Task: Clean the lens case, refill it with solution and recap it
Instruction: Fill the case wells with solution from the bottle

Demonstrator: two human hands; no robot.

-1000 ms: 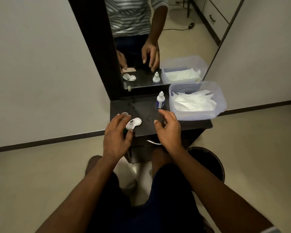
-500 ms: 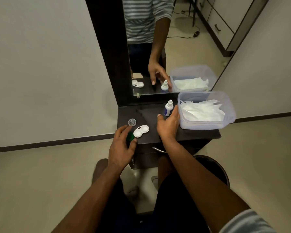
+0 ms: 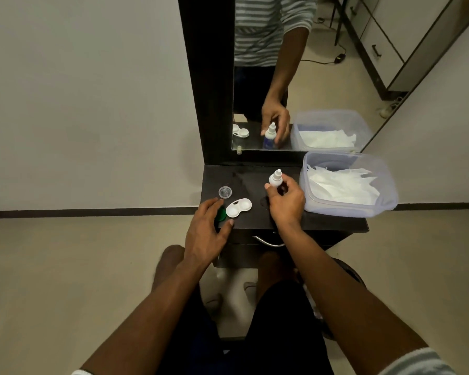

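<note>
Now the right hand (image 3: pixel 286 203) had closed round the solution bottle (image 3: pixel 276 179) it was only reaching for half a second earlier — so refilling looked next — while the left hand (image 3: pixel 207 231) hovered loose-fingered beside the uncapped lens case (image 3: pixel 238 208) on the dark shelf (image 3: pixel 322 221).

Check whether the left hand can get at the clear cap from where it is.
Probably yes: the left hand hovers just short of the clear cap, with bare tabletop between them.
</note>
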